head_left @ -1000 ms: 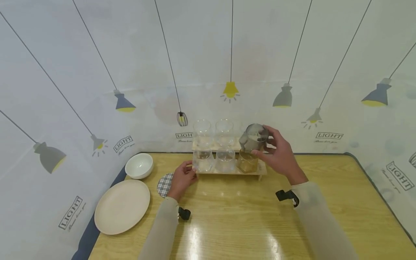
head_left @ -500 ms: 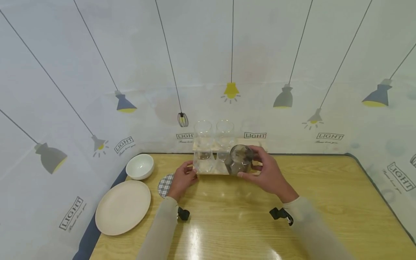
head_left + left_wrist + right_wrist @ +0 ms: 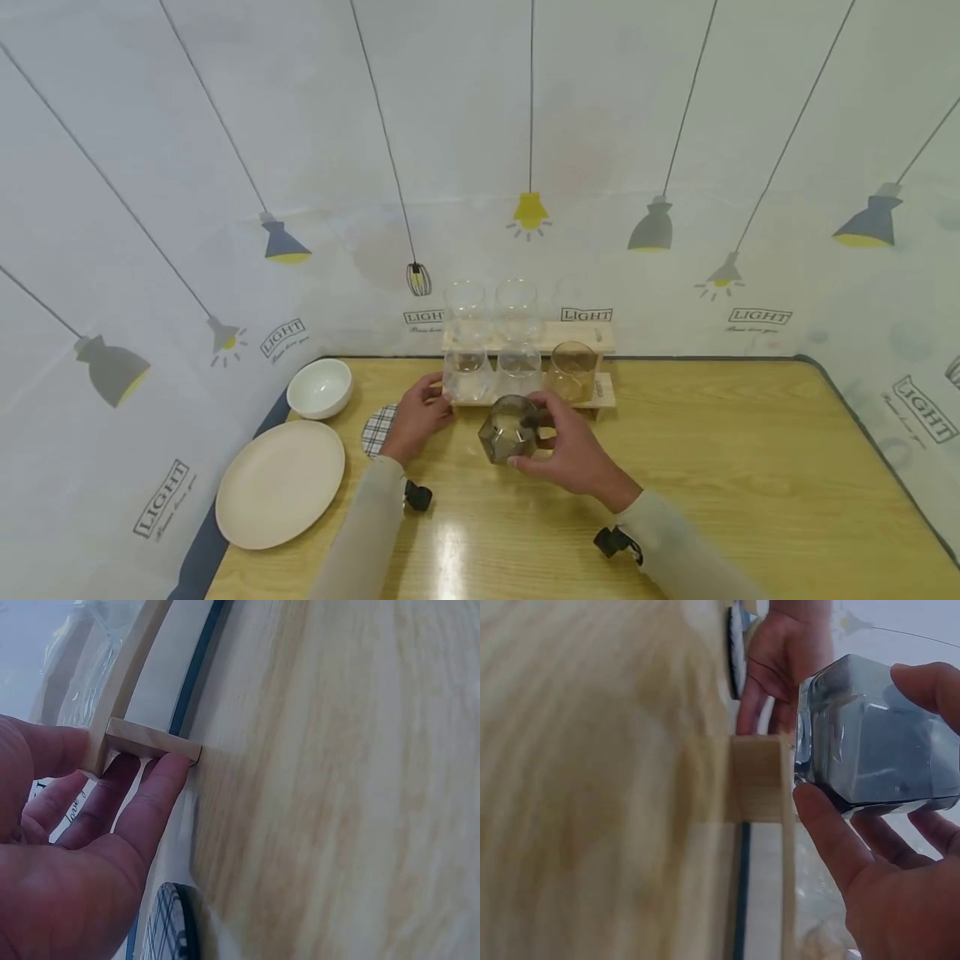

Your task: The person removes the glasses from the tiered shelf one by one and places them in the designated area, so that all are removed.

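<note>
My right hand (image 3: pixel 564 446) grips a smoky grey faceted drinking glass (image 3: pixel 508 433), fingers and thumb around its sides, in front of the two-tier wooden glass rack (image 3: pixel 604 392). In the right wrist view the glass (image 3: pixel 870 742) is tilted, held off the table. My left hand (image 3: pixel 422 412) pinches the rack's left end; the left wrist view shows thumb and fingers at the wooden end (image 3: pixel 150 739). Clear glasses stand at left and centre of both tiers, one being a clear glass (image 3: pixel 519 371) on the lower tier. An amber glass (image 3: pixel 573 375) stands at lower right.
A white bowl (image 3: pixel 320 388) and a large beige plate (image 3: pixel 281 483) lie at the left of the wooden table (image 3: pixel 720 467). A round checked coaster (image 3: pixel 377 429) is beside my left hand. The wall (image 3: pixel 600 150) rises right behind the rack.
My right hand has brought the grey glass from the upper tier's right end, down and left past the lower tier, to in front of the rack. The left hand stays at the rack.
</note>
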`<control>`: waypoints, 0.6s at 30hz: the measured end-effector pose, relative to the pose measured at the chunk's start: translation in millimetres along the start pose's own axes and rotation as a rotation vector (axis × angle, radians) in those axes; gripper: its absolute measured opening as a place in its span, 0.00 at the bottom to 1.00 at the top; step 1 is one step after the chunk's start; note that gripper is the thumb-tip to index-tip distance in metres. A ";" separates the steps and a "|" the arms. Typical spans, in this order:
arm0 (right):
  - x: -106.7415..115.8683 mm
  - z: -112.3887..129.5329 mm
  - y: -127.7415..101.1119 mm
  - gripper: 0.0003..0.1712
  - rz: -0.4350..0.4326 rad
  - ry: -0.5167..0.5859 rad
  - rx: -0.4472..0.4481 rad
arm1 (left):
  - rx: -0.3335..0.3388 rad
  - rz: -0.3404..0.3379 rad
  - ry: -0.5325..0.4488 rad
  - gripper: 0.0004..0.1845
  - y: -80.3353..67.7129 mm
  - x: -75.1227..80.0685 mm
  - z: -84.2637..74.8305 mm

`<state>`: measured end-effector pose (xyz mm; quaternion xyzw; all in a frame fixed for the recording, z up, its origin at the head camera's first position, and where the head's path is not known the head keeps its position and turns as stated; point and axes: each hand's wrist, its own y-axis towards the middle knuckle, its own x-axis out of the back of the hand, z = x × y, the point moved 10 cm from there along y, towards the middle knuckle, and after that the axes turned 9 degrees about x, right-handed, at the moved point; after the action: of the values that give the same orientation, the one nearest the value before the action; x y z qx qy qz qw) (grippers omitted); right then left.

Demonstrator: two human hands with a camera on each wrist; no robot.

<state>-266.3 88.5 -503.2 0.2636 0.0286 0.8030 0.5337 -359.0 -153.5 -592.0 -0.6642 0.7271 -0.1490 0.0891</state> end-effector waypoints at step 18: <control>-73.1 -33.7 11.1 0.46 0.051 -0.022 -0.094 | -0.021 0.002 0.003 0.25 -6.1 -1.8 -4.2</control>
<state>-269.7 28.0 -557.3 0.2478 -0.0215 0.8139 0.5251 -354.5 -151.8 -586.2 -0.6642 0.7294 -0.1422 0.0808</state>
